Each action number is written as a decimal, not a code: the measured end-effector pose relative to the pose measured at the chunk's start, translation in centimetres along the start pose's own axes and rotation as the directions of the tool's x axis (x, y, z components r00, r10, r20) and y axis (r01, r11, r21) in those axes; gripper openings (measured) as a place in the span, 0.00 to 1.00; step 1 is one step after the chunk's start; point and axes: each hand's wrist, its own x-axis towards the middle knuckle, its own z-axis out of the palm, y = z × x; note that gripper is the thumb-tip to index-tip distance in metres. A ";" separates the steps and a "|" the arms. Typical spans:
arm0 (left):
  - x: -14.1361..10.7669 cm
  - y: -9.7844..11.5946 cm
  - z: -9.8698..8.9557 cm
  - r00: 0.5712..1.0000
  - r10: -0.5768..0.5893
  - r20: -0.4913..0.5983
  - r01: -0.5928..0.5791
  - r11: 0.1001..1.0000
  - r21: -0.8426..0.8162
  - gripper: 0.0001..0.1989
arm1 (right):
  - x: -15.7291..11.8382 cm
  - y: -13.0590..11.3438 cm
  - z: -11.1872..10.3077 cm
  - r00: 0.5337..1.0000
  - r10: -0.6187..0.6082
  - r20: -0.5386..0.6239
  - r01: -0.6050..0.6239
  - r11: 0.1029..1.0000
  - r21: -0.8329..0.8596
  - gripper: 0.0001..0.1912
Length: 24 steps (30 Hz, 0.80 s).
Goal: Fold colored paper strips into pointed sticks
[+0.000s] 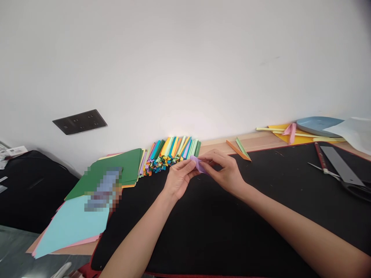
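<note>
A small piece of purple paper [194, 159] is pinched between my two hands above the black mat [220, 227]. My left hand [179, 178] grips its left side, thumb on top. On its right side, the thumb and fingers of my right hand [224, 170] press together on the paper. Just behind my left hand lies a pile of folded strips [171, 150] in many colours. An orange folded strip [238, 150] and a green one [243, 146] rest beyond my right hand.
Coloured sheets [72, 220] are stacked at the left. At the right lie a metal ruler [342, 166], a red pen-like tool [320, 157] and scissors [358, 189]. A blue plate [314, 124] sits by the wall [185, 69], which carries a dark socket panel [80, 122].
</note>
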 end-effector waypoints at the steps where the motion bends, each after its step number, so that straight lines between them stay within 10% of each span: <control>1: 0.0 0.1 0.0 1.000 0.003 -0.002 -0.003 1.000 0.009 0.11 | 0.0 -0.1 0.0 1.000 0.018 0.008 -0.018 1.000 0.003 0.06; 24: 0.0 0.4 -0.2 0.994 0.090 -0.053 -0.078 0.978 0.194 0.09 | 0.1 0.1 -0.1 0.930 0.325 0.172 -0.352 0.922 0.161 0.09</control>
